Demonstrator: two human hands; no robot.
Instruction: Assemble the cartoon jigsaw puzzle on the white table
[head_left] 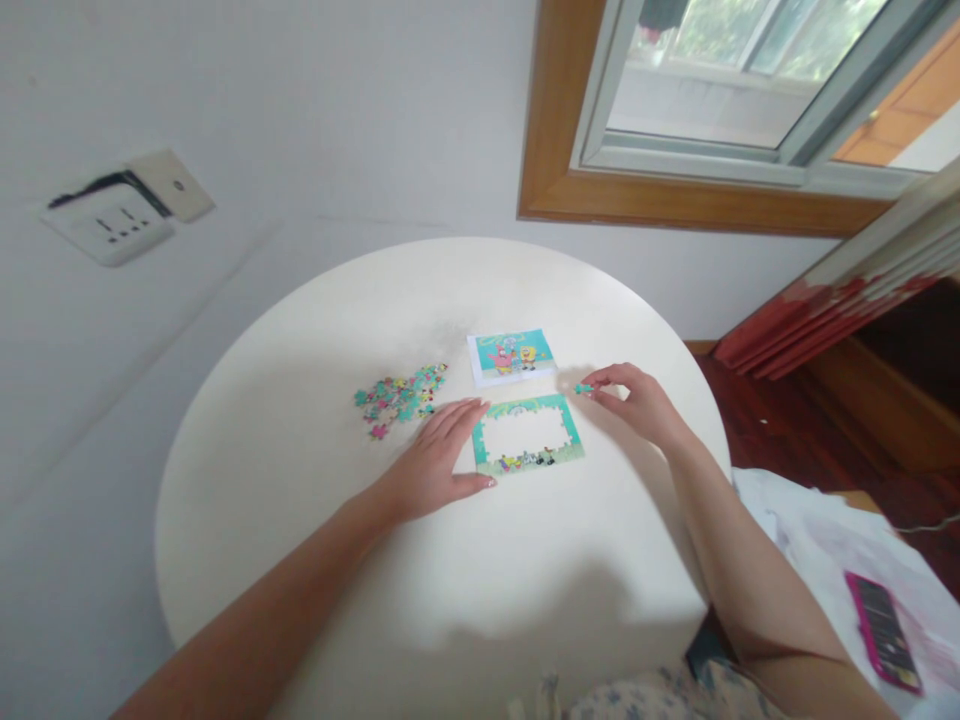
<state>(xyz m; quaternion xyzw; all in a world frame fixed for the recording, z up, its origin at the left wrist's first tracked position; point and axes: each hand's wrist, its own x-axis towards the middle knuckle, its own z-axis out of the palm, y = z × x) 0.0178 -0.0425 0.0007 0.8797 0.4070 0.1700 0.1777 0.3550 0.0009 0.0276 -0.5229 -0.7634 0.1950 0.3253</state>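
My right hand pinches a small teal puzzle piece just above the table, right of the puzzle border. The assembled puzzle border lies flat, teal at the top with small cartoon figures along its bottom, around a bare white middle. My left hand rests at the border's left edge, thumb and fingers apart. Behind the border lies a reference picture with a pink and a yellow cartoon figure. A heap of loose puzzle pieces spreads to the left of my left hand.
Everything lies on a round white table against the wall. A wall socket is at the left, a wood-framed window at the upper right. At the lower right a pink-edged phone lies on white cloth.
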